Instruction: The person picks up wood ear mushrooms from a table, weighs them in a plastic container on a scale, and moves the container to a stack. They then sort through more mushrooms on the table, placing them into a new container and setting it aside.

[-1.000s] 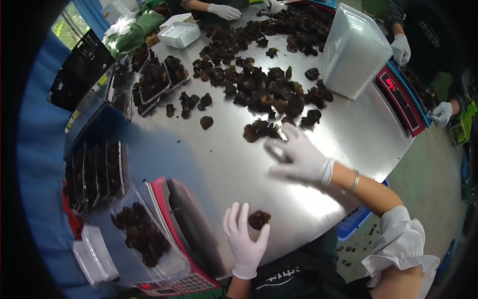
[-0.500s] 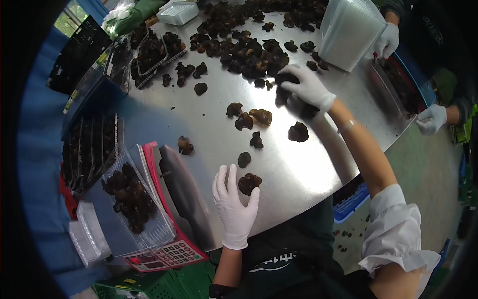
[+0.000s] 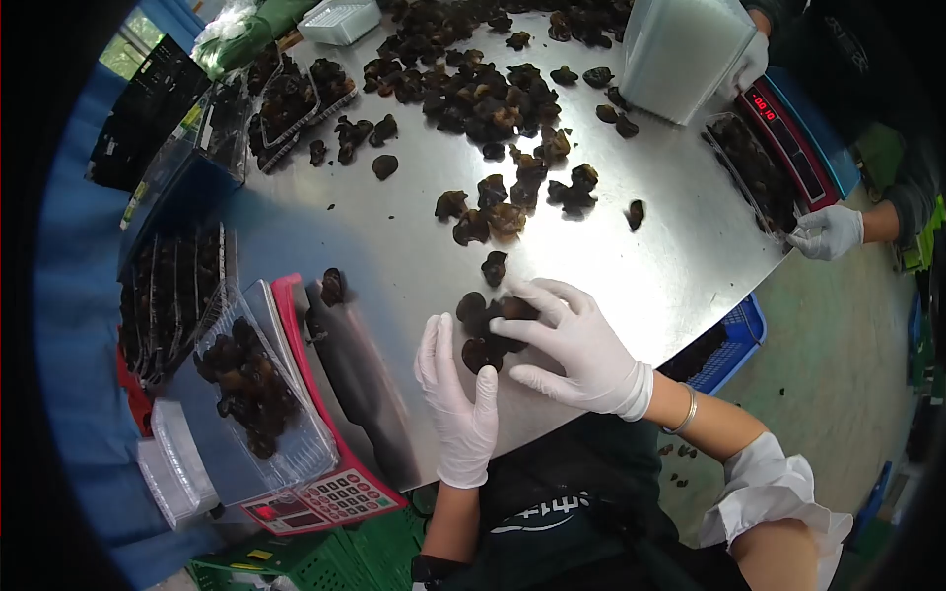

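Observation:
Gloved in white, my left hand (image 3: 458,409) is open at the front of the metal table, fingers stretched upward beside a small cluster of dark wood ear mushrooms (image 3: 481,353). From the right, my right hand (image 3: 581,355) reaches over the same cluster. Its fingers are apart, with the fingertips touching a mushroom piece and partly covering it. A single wood ear piece (image 3: 494,267) lies just beyond my hands. Farther up are more loose pieces (image 3: 471,228) and a large heap of wood ear mushrooms (image 3: 488,98).
On my left, a pink-edged scale (image 3: 325,502) bears a clear tray of mushrooms (image 3: 251,389). Filled trays (image 3: 177,295) stand behind it. At right, a co-worker's gloved hand (image 3: 828,232) touches a filled tray (image 3: 754,172) by a red scale (image 3: 788,138). Stacked clear trays (image 3: 680,59) stand nearby.
My right hand has come from near the heap toward me, down beside my left hand. Mushroom pieces now lie scattered differently mid-table. The co-worker's tray has shifted, uncovering the red scale's display.

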The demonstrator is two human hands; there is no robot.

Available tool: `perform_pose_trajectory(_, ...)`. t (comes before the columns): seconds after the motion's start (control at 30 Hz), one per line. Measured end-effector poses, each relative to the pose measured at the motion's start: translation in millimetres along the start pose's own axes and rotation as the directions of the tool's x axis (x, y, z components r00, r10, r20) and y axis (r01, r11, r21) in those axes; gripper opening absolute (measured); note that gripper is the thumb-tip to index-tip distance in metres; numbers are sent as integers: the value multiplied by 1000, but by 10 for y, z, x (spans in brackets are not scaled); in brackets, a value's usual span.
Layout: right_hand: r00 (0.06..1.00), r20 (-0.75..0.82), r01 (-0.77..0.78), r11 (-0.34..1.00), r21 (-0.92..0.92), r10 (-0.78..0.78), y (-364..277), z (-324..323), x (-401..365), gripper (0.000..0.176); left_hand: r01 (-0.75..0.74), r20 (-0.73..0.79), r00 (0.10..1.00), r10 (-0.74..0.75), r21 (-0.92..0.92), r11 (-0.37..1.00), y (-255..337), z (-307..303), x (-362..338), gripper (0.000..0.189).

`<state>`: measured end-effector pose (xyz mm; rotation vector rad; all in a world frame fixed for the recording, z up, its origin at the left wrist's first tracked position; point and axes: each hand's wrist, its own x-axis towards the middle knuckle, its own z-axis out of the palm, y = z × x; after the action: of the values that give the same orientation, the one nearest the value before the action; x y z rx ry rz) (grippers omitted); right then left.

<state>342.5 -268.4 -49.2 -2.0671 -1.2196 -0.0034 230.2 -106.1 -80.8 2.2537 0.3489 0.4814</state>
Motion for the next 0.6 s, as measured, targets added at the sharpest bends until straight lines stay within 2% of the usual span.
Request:
perform_pose_trajectory(0.07,997,-79,30,986,165,-17,208,-26,246,38,-42,1,999,42,5,999,-21,20,-24,69)
perform_pose_trajectory(0.13,981,-155,-88,984,155,113,489,-136,576,35,-18,15,1000,18,25,1000,40,25,-29,69)
perform_pose_trajectory(0.2,994,-99,-76,975,-210,56,748,-71,807,28,1,9,1000,-2,76,997,64,50,-14,67)
perform_pose_trajectory(0.23,994,-99,-75,976,-206,56,861,-34,844,28,7,-1,1000,-7,75,997,60,44,-15,61)
perform_pose_trajectory(0.27,985,-170,-9,959,-283,-41,965,3,850,24,7,3,1000,-8,79,997,26,24,-31,61)
perform_pose_trajectory(0.3,962,-232,49,930,-365,-142,1029,16,837,20,17,-43,999,-18,-19,1000,-31,-2,-45,58)
perform_pose_trajectory(0.33,948,-316,-28,972,-231,-48,947,-89,770,14,27,-89,995,-38,-120,992,-61,-16,-49,55)
perform_pose_trajectory(0.37,925,-377,-59,998,-22,47,860,-246,627,13,71,-136,985,-102,-219,973,-56,-33,-54,50)
perform_pose_trajectory(0.4,881,-410,-160,964,212,236,645,-474,384,13,86,-127,985,-115,-220,972,-65,-61,-61,50)
perform_pose_trajectory(0.43,806,-375,-306,864,399,459,575,-666,61,17,107,-120,983,-140,-251,962,-87,-94,-61,49)
perform_pose_trajectory(0.47,715,-321,-303,689,659,622,290,-890,-138,22,127,-114,980,-164,-280,952,-114,-115,-65,48)
perform_pose_trajectory(0.5,613,-470,-401,763,507,635,337,-998,-497,25,121,-104,983,-149,-238,964,-135,-122,-71,46)
perform_pose_trajectory(0.53,519,-586,-499,777,384,623,422,-1073,-874,30,129,-97,983,-155,-238,963,-124,-130,-67,46)
perform_pose_trajectory(0.6,412,-627,-584,720,376,661,443,-1173,-1346,32,62,2,998,-62,0,998,-51,-165,-20,52)
